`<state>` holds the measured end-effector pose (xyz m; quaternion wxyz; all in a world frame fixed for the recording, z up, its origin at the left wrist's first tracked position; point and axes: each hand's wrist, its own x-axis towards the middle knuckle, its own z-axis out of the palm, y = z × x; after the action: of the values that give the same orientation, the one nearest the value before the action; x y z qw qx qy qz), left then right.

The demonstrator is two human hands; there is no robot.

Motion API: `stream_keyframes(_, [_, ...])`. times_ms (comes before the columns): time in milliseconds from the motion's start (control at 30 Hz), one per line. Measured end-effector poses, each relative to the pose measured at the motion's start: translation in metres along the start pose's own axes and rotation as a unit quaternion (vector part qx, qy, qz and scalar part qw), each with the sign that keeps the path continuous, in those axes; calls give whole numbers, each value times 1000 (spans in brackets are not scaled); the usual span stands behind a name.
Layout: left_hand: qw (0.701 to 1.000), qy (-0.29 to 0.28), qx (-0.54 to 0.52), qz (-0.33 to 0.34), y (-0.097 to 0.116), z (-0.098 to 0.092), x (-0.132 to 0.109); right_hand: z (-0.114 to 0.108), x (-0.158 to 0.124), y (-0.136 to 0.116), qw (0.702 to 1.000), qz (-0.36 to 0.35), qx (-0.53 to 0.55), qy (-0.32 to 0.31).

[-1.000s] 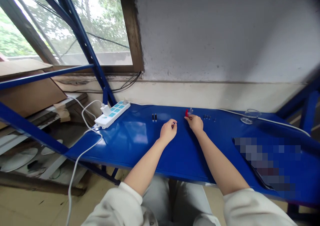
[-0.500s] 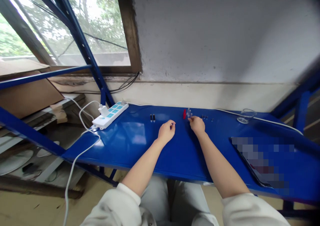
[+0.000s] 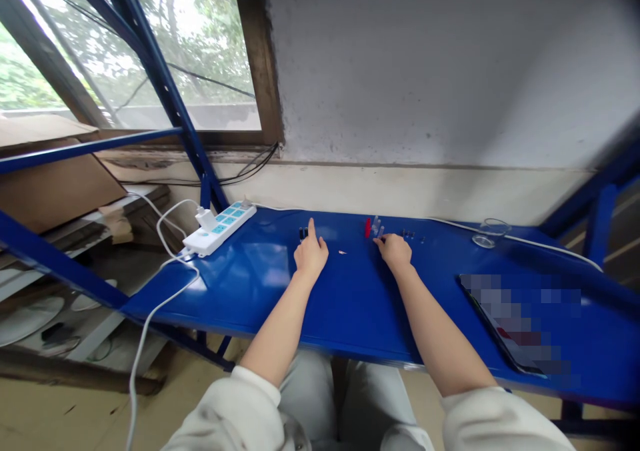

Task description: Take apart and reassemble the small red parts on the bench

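Note:
My left hand is over the blue table with its index finger stretched forward and its thumb apart. Just beyond it stand small black cylinders, partly covered by the hand. A tiny pale piece lies on the tabletop between my hands. My right hand has thumb and fingertips pinched together; whatever is between them is too small to make out. Close to those fingertips are a small red piece and several clear little tubes. Several tiny dark parts sit to the right of that hand.
A white power strip with a plug and cable is at the table's left end. Toward the right are a clear round dish and a dark flat item, blurred out. Blue frame posts rise beside the window.
My left hand has moved left toward the black cylinders and stretched out its index finger. The tiny pale piece now shows on the table where that hand was. My right hand has barely moved.

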<state>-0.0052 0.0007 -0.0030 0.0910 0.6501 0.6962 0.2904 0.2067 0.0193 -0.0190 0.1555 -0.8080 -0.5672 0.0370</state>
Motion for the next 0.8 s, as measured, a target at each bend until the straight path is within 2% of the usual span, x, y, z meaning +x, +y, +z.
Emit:
stream_keyframes(133, [997,30,-65,-25,-10,1,7,-9,-7,-5,999,-1,-43,-12])
stream_keyframes(233, [996,34,-76,-29,-14,3,8,-15,-15,-10,999,-6,-54,-2])
stream_keyframes(400, [994,56,-91,-8,-17,4,10,-26,-34,-20,998,-33,-49,15])
stream_keyframes(467, [993,51,-104,4,-17,5,11,-29,-40,-25,998,-52,-33,14])
stream_keyframes(533, [986,23,-166,16,-15,8,12,-29,-45,-31,996,-86,7,0])
stream_keyframes(600, [960,-26,-278,22,-9,12,12,-26,-47,-37,990,-117,72,-24])
stream_keyframes(700, [891,-122,-436,14,2,15,8,-15,-49,-45,970,-142,187,-61])
stream_keyframes(800, [842,-180,-509,15,9,16,4,-2,-48,-47,940,-174,291,-45])
